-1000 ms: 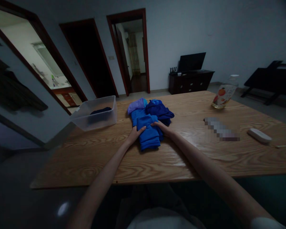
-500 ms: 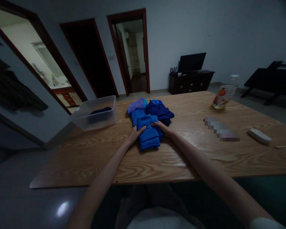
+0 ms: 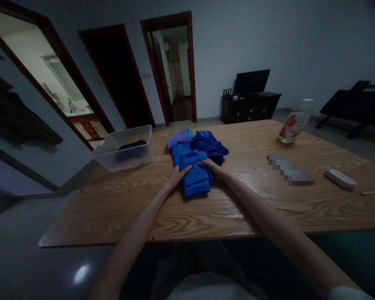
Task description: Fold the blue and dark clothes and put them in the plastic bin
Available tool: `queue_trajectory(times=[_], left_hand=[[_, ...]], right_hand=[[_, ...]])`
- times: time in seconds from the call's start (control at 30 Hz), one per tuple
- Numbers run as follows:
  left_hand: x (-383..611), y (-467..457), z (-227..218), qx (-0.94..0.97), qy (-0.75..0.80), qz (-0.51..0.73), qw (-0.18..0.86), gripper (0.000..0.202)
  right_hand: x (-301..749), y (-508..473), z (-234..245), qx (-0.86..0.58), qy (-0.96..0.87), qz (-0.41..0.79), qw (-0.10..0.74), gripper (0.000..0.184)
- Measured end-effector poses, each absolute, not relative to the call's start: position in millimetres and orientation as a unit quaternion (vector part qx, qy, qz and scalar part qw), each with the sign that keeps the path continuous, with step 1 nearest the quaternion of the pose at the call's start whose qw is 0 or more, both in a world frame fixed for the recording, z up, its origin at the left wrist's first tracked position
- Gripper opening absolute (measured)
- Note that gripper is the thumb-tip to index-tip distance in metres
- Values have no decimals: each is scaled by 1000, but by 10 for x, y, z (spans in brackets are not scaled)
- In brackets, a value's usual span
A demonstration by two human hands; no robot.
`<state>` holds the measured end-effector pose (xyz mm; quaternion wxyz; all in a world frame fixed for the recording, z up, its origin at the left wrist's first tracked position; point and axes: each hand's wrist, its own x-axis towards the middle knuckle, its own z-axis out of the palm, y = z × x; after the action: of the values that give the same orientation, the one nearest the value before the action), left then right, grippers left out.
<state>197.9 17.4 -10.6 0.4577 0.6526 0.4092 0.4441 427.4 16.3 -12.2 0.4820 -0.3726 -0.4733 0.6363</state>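
Observation:
A bright blue folded garment (image 3: 195, 179) lies on the wooden table (image 3: 112, 212), its exact kind unclear. My left hand (image 3: 177, 176) grips its left side, thumb on top and fingers hidden beneath. On the right side my right hand (image 3: 213, 167) holds it the same way, thumb over the cloth. Just behind are more clothes: a purple cloth (image 3: 178, 138) at the left and a crumpled dark blue cloth (image 3: 208, 145) at the right. Between them and the folded garment, more bright blue fabric shows.
Left of the clothes stands a clear plastic bin (image 3: 129, 160) with dark cloth (image 3: 133, 144) inside. To the right are a labelled bottle (image 3: 295, 123), a blurred-out flat object (image 3: 289, 170) and a white oblong case (image 3: 340, 178) near a white cable (image 3: 374, 193).
Both hands keep their grip on the blue garment, which stays in place. Light on the floor and wall at the far left has become brighter.

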Motion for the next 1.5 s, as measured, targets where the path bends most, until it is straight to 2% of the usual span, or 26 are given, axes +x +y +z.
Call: queue_trajectory(times=[0.17, 0.53, 0.77, 1.0, 1.5], left_hand=[[1983, 175, -115, 639, 428, 446, 458, 69], [1998, 123, -31, 623, 421, 448, 484, 78], [1998, 115, -14, 616, 423, 445, 494, 77], [1976, 169, -76, 614, 417, 435, 510, 89], [1973, 212, -131, 606, 386, 454, 528, 82]], right_hand=[[4274, 180, -144, -370, -473, 636, 484, 33], [4279, 185, -149, -369, -477, 642, 473, 48], [4247, 121, -69, -364, -472, 646, 477, 45], [4234, 80, 2, -372, -467, 647, 474, 46], [4233, 94, -29, -362, -465, 651, 478, 45]])
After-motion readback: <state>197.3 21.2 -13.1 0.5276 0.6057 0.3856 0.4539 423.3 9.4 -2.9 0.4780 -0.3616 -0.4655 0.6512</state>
